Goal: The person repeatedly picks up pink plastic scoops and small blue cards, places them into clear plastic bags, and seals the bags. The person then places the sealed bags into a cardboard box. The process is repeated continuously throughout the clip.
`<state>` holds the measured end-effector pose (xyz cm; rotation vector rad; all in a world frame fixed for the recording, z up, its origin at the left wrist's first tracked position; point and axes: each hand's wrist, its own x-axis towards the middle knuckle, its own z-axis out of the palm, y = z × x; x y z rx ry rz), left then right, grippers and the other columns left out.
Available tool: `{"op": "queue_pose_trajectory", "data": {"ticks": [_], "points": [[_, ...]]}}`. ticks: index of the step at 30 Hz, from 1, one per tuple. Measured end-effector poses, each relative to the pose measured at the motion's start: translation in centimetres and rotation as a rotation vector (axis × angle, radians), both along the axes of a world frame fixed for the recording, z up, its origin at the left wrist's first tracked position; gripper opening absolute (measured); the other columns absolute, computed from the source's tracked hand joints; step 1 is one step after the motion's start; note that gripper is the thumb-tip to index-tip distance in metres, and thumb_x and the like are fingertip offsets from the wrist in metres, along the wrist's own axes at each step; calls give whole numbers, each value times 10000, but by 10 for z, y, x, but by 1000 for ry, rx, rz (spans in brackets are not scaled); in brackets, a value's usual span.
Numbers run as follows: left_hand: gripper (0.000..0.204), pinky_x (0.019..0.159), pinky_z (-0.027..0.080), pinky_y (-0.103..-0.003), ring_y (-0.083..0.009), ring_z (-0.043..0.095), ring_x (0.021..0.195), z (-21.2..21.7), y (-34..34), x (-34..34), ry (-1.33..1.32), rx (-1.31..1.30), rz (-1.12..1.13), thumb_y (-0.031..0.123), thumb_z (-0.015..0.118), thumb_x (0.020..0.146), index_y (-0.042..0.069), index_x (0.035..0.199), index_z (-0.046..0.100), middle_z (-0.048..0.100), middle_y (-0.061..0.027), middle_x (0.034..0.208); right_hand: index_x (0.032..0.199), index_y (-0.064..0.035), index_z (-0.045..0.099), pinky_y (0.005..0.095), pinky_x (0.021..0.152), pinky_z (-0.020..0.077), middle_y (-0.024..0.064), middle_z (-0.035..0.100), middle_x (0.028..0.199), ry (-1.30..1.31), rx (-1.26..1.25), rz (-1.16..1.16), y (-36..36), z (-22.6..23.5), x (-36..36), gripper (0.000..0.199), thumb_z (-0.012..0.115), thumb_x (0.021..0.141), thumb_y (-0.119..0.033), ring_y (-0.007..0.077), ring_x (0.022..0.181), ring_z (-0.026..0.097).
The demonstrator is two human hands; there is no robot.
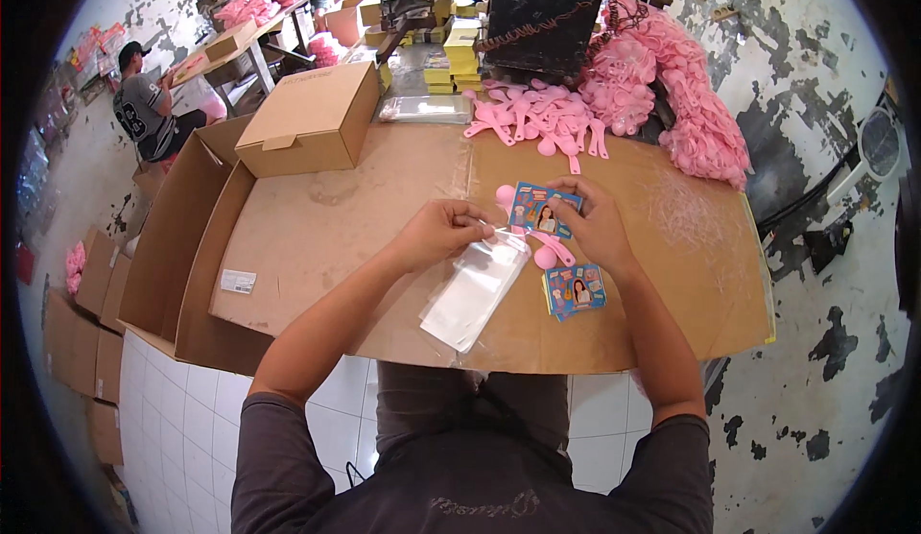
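My left hand [436, 235] pinches the top edge of a clear plastic bag [477, 284], which lies on what looks like a stack of similar bags on the cardboard. Between the fingers of my right hand [597, 225] is a blue printed card [533, 208], held just above the bag's mouth. Beneath and beside that card lie a few pink plastic spoon-like pieces [554, 246], partly hidden by it. Close to my right wrist a small stack of matching blue cards [576, 289] rests on the cardboard.
At the far side lie a pile of pink spoon-like pieces [542, 117] and a heap of bagged pink ones [696, 112]. A closed cardboard box [312, 117] stands far left beside an open carton [182, 246]. A seated person [144, 107] works at the upper left.
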<state>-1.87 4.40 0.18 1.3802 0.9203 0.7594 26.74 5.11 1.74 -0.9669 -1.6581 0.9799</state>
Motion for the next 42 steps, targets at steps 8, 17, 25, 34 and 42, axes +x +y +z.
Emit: {"op": "queue_pose_trajectory", "data": {"ticks": [8, 17, 25, 34, 42], "points": [[298, 742, 567, -238, -103, 736, 868, -14, -13, 10, -129, 55, -22, 62, 744, 973, -60, 1239, 684, 790, -108, 996, 1224, 19, 686, 303, 883, 548, 76, 703, 1108, -160, 33, 20, -9, -8, 0, 249, 680, 990, -67, 130, 998, 670], [364, 826, 585, -270, -105, 727, 884, -14, -19, 15, -116, 47, 20, 40, 738, 969, -27, 1318, 663, 785, -98, 971, 1170, 6, 708, 314, 846, 551, 114, 712, 1045, 107, 19, -18, -16, -24, -12, 214, 696, 962, -42, 166, 968, 691], [463, 821, 569, -262, -105, 726, 928, -8, -29, 20, -27, 194, -21, 34, 731, 980, -1, 1420, 591, 785, -92, 998, 1255, -5, 667, 344, 832, 554, 113, 713, 996, -347, 277, 169, -22, -14, -11, 308, 719, 957, -67, 170, 936, 690], [425, 764, 563, -230, -88, 708, 895, 1, -34, 25, -169, 121, 122, 28, 684, 1014, -2, 1421, 567, 749, -89, 1066, 1260, -12, 679, 346, 860, 544, 95, 703, 1046, 117, -272, 72, -35, -10, -16, 337, 750, 944, -105, 194, 953, 684], [382, 748, 581, -238, -89, 704, 858, -7, -32, 18, -110, 117, 122, 27, 701, 1000, -24, 1365, 602, 741, -88, 1032, 1108, -42, 735, 367, 764, 535, 98, 677, 966, -371, 255, -28, -21, 6, 2, 253, 791, 889, -155, 229, 846, 660]]}}
